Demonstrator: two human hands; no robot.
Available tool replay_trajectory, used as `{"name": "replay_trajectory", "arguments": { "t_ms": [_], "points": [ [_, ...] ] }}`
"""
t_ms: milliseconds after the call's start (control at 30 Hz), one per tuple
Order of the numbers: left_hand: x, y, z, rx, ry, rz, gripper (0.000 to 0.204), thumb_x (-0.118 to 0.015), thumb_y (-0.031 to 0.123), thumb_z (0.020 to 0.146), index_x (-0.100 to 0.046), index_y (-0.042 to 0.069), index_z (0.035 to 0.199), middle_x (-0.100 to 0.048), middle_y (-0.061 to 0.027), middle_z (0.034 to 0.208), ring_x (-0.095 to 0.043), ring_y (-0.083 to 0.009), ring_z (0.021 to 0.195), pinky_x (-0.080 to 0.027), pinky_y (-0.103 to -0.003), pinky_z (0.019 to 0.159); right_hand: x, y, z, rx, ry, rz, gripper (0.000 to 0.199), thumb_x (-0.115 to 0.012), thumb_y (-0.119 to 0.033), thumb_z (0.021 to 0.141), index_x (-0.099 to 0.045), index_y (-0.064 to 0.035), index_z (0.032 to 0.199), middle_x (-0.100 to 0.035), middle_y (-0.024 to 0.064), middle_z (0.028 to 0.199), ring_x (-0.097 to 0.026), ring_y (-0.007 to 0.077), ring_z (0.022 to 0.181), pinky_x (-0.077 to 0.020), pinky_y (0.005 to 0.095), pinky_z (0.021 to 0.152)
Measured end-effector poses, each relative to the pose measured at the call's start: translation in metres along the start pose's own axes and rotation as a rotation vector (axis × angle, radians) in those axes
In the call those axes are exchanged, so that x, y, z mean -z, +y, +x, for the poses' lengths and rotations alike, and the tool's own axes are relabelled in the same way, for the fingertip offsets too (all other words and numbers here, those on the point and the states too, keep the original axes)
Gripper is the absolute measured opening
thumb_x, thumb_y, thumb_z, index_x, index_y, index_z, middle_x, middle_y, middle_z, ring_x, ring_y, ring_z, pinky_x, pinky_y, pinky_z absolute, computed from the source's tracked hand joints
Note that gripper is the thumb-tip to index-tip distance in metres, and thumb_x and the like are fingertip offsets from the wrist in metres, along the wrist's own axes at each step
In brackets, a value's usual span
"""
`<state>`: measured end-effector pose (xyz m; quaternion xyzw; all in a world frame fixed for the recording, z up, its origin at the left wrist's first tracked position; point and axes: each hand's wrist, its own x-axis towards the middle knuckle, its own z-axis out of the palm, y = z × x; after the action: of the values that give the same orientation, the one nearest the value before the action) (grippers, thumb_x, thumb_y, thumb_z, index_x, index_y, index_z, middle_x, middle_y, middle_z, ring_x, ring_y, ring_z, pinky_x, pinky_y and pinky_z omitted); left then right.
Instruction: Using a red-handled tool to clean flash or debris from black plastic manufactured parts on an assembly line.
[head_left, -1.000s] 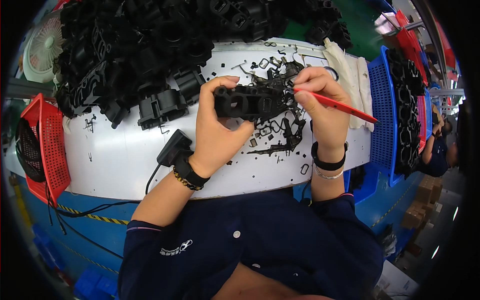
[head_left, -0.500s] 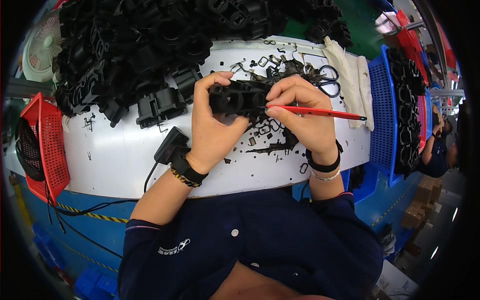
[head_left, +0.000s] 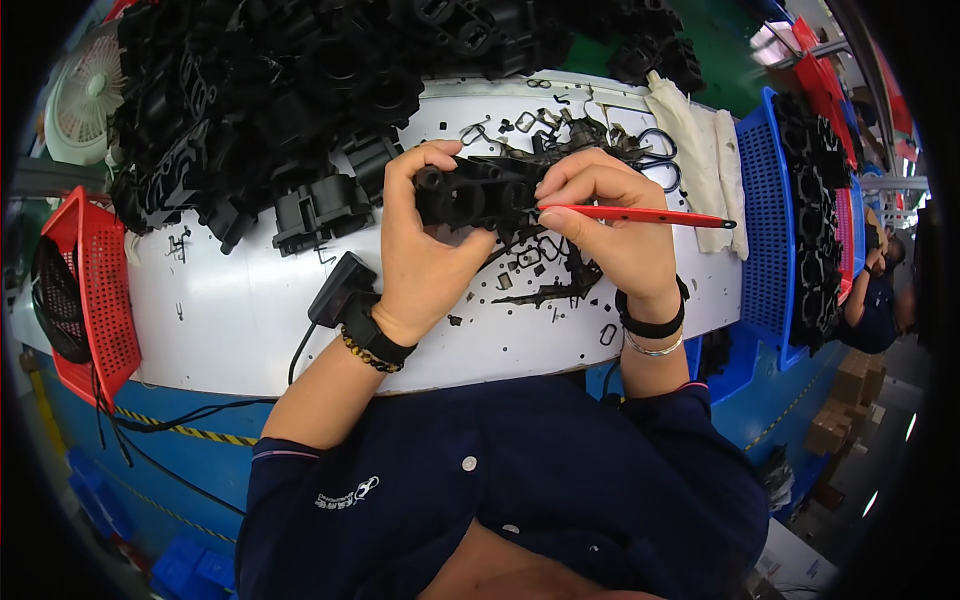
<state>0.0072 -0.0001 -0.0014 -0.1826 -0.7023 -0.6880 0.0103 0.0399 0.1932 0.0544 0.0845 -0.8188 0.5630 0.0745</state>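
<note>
My left hand grips a black molded plastic part above the white table, fingers behind it and thumb along its near side. Pinched in my right hand is a slim red-handled tool with a dark end pointing right. Its working tip meets the part's right end, where my fingers and the dark plastic keep it from being made out. Below and behind the part, black plastic scraps and thin loops lie scattered. Black-handled scissors rest beyond my right hand.
A big heap of black molded parts covers the table's far left. Pale cloths lie at the right, beside a blue basket of black parts. A red basket stands left. A black corded device sits near my left wrist.
The part and my left hand have shifted very slightly left. My right hand has turned a little, and the red-handled tool's outer end has risen slightly.
</note>
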Motion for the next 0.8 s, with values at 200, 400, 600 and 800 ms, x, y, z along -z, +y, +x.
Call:
{"name": "replay_trajectory", "arguments": {
  "t_ms": [200, 400, 600, 800],
  "points": [
    [0.001, -0.003, 0.001, -0.04, -0.016, 0.055, 0.063, -0.063, -0.017, 0.068, -0.039, 0.009, 0.12, -0.045, -0.0109, 0.132, -0.053, -0.0171, 0.114, -0.054, -0.029, 0.091, 0.001, 0.001, 0.001, 0.01, -0.025, 0.005, 0.011, -0.079, -0.002, 0.072, -0.069, -0.0024, 0.078, -0.068, 0.0061, 0.09, -0.061, 0.016, 0.084, -0.0478, 0.0277, 0.074],
    [0.001, -0.002, 0.0, -0.052, -0.012, 0.082, 0.063, -0.063, -0.016, 0.068, -0.039, 0.009, 0.12, -0.045, -0.0111, 0.132, -0.052, -0.0168, 0.114, -0.053, -0.029, 0.092, -0.001, 0.002, 0.0, 0.075, -0.046, -0.046, 0.013, -0.079, 0.0, 0.071, -0.068, -0.0025, 0.078, -0.068, 0.0058, 0.09, -0.061, 0.0174, 0.084, -0.0482, 0.0292, 0.074],
    [0.0, -0.001, -0.001, 0.019, -0.047, 0.025, 0.062, -0.063, -0.016, 0.07, -0.039, 0.009, 0.12, -0.045, -0.0121, 0.131, -0.053, -0.0174, 0.114, -0.053, -0.031, 0.092, -0.008, 0.002, 0.004, 0.357, -0.044, -0.276, 0.022, -0.079, 0.001, 0.068, -0.063, -0.0025, 0.081, -0.067, 0.0085, 0.089, -0.061, 0.0265, 0.081, -0.049, 0.0325, 0.071],
    [-0.002, 0.006, -0.002, 0.128, -0.11, -0.228, 0.06, -0.062, -0.017, 0.071, -0.036, 0.01, 0.118, -0.045, -0.0131, 0.128, -0.058, -0.0192, 0.11, -0.054, -0.031, 0.091, -0.008, 0.006, 0.0, 0.521, 0.429, -0.32, 0.021, -0.077, 0.006, 0.073, -0.064, 0.0016, 0.088, -0.072, 0.0136, 0.095, -0.064, 0.0249, 0.081, -0.0514, 0.0314, 0.072]
  ]
}}
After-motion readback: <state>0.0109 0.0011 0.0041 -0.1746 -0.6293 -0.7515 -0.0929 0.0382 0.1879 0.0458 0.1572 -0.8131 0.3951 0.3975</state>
